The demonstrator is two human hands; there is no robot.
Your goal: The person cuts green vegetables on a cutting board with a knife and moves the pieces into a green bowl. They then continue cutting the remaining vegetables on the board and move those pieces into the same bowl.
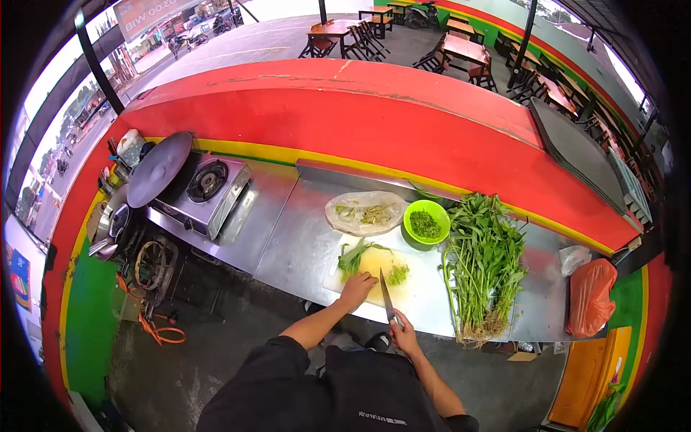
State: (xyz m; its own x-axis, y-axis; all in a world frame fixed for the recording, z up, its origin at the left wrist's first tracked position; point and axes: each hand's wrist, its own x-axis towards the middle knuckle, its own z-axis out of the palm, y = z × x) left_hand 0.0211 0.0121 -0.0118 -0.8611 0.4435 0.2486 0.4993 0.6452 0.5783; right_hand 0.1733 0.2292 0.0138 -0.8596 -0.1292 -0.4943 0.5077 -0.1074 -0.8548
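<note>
There is one long-bladed steel knife (386, 297), one pale rectangular cutting board (421, 284) and one round green plastic bowl (425, 222). One steel single-burner gas stove (205, 189) is present, plus one clear plastic bag (366, 212) and one orange plastic bag (590, 297).

head camera looks steeply down (fisheye) at the steel counter (288, 237), near.

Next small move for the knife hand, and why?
Probably slice the knife down through the greens just beside the left hand. The right hand grips the handle, the blade is over the cutting board right of the left hand's fingers, and a chopped pile sits beyond it.
</note>
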